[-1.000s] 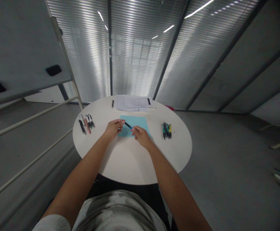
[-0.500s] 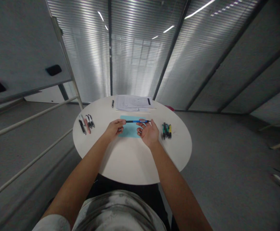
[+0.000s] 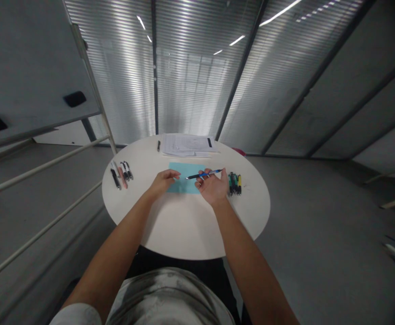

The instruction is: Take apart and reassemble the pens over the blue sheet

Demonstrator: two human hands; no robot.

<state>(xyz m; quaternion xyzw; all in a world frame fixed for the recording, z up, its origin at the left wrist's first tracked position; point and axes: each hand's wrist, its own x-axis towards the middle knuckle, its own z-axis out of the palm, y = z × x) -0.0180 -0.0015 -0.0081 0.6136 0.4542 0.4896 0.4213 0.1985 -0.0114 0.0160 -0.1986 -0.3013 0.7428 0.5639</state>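
Note:
A blue and black pen [image 3: 203,174] lies across the fingers of my right hand [image 3: 214,187], palm up, with the thumb at its far end. Its black end points left and slightly down over a light blue sheet [image 3: 184,186] on the table. My left hand [image 3: 164,183] hovers by the sheet's left edge, fingers loosely stretched towards the pen's tip, apart from it and holding nothing. Just right of my right hand lies a group of green, black and yellow pens [image 3: 235,184].
The round white table [image 3: 180,230] holds a stack of papers [image 3: 187,144] at the back, with a dark pen [image 3: 158,146] beside it. Several white, black and pink pens [image 3: 123,174] lie at the left. A whiteboard stand [image 3: 104,119] rises on the left; blinds [image 3: 190,67] stand behind.
My left hand has let go of the pen's black end. My right hand now has the pen alone, moved slightly right and tilted, with its left end lower.

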